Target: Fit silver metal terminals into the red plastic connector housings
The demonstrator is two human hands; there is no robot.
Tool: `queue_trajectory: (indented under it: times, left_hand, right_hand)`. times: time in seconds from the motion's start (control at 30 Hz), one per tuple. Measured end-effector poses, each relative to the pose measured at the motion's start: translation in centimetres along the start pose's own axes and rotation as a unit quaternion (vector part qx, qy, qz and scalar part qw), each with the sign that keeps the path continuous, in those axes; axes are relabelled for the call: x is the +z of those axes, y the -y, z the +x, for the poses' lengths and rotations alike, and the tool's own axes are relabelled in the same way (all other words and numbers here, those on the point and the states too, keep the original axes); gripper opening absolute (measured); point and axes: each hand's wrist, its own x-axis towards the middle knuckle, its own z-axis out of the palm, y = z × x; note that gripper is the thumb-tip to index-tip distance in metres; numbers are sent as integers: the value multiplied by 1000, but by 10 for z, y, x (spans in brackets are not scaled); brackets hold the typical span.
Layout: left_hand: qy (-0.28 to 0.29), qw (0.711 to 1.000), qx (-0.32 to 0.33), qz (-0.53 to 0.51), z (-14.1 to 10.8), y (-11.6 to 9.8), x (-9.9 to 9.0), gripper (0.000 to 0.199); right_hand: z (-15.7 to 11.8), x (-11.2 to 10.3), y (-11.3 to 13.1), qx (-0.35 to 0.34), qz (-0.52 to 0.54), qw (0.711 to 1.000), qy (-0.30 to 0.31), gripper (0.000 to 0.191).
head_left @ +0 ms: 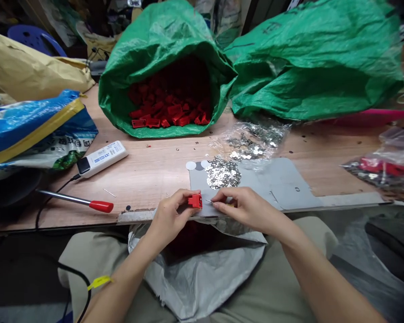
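My left hand [171, 211] pinches a small red plastic housing [195, 201] between thumb and fingers, over the front edge of the table. Just to its right, my right hand [237, 202] is closed on a thin metal-tipped tool [209, 201], whose tip points left at the housing with a small gap between them. A bit of yellow shows under the right hand; most of the tool is hidden in the grip. Beyond both hands, a pile of small shiny metal pieces [223, 172] lies on a grey sheet [276, 179].
A green sack [121, 89] of red housings lies open at the back, beside another green sack [316, 67]. A clear bag [256, 139] holds more metal pieces. At left are a white power bank [104, 158] and a red-handled rod [101, 206]. A grey sack [205, 278] hangs open over my lap.
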Motion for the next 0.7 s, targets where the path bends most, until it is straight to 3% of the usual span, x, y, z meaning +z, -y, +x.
queue_trajectory:
  times: [0.2,0.7]
  left_hand:
    - [-8,999,-5,47,0,-4,-1,30]
    - [1,996,3,87,1,-8,0,30]
  right_hand:
    - [13,-1,0,-31,-11,999,22,17]
    - [16,11,-1,-64,-98,993,-18,16]
